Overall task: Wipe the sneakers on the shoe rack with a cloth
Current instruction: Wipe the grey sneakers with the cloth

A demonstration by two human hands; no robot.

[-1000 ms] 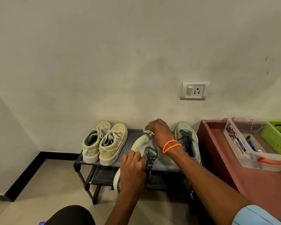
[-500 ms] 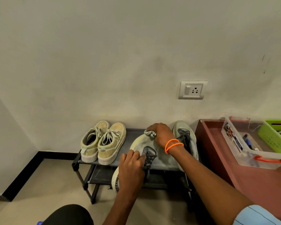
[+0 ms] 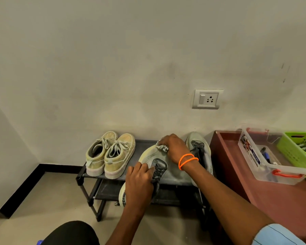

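A: Where is the sneaker being cleaned?

B: The grey sneaker [image 3: 155, 157] lies at the bottom centre of the frame, tilted on the front edge of the shoe rack [image 3: 145, 145], its heel hanging off toward the floor. The long axis runs from the heel at lower left up to the toe at upper right.

A: And the hands?

B: The left hand [image 3: 140, 183] curls round the heel end and the dark tongue, gripping it to steady the shoe. The right hand [image 3: 173, 147], with orange bands on its wrist, is closed round a bunched cloth [image 3: 162, 148] pressed to the toe.

A: So which way does the unwiped part lie?

B: Below and left of the right hand, back along the shoe toward the left hand. I judge the next strokes should run down that axis, and the right hand is the one placed for it.

A: What about the others?

B: Its partner, a second grey sneaker [image 3: 199, 151], stands just right of the right wrist. A beige pair [image 3: 111, 154] sits at the left end of the rack, well apart from both hands.

A: Any writing?

B: A clear plastic box [image 3: 265, 175] on the reddish tabletop [image 3: 281, 200] at right carries a printed label, too small to read. I can't make out a brand on any shoe.
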